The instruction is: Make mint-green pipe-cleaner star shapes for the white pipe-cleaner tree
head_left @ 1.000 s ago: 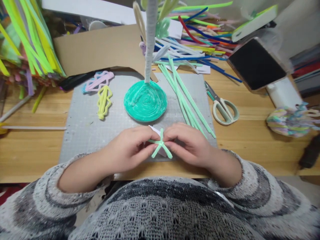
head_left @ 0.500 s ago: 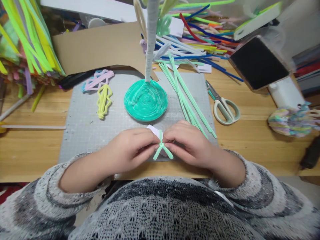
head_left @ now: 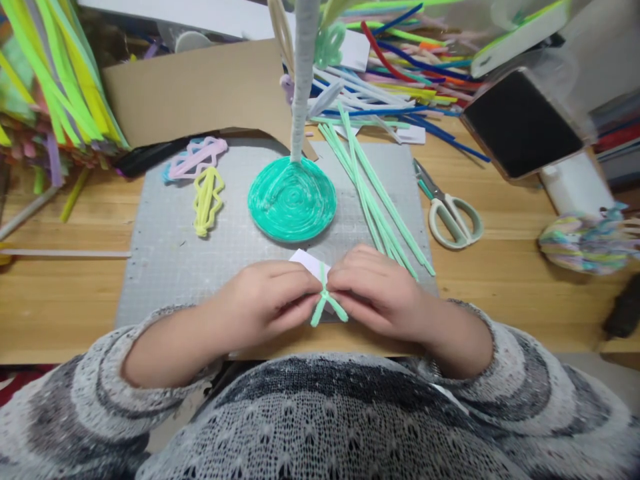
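Observation:
A mint-green pipe cleaner [head_left: 336, 308], bent with two short legs pointing toward me and a stem going away, is pinched between both hands. My left hand [head_left: 273, 293] closes thumb and forefinger on its left side. On the right side, my right hand [head_left: 377, 290] grips it the same way, so its middle is partly covered by fingertips. A white piece of paper [head_left: 305, 260] lies beneath on the grey cutting mat [head_left: 230, 253]. Just beyond stands a teal round base [head_left: 293, 207] with a white wrapped post [head_left: 301, 87]. Several mint-green pipe cleaners [head_left: 375, 200] lie right of it.
Scissors [head_left: 454, 217] rest right of the mat, below a black-screened tablet [head_left: 523, 123]. Yellow [head_left: 207, 200] and pink zigzag pieces [head_left: 197, 160] lie on the mat's left. Cardboard [head_left: 195, 93] and loose coloured pipe cleaners [head_left: 400, 73] fill the back; a bundle [head_left: 60, 80] stands far left.
Both hands keep their pinch on the mint-green pipe cleaner, which has shifted very slightly toward me and to the right. The rest of the view moves only a little with the camera.

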{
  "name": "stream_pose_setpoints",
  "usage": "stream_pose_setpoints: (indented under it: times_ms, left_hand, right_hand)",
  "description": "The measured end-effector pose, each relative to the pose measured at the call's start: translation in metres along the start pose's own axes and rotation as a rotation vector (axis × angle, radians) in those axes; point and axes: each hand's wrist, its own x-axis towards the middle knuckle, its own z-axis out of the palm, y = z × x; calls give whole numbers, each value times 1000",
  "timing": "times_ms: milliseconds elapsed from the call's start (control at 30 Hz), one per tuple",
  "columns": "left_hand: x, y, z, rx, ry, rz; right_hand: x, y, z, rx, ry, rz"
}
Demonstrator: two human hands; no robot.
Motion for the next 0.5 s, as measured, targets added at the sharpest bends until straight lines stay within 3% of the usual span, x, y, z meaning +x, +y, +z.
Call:
stream_pose_setpoints:
  times_ms: [500]
  left_hand:
    - [-2,-3,4,-26,-60,9]
  right_hand:
    - [-2,-3,5,54,-16,4]
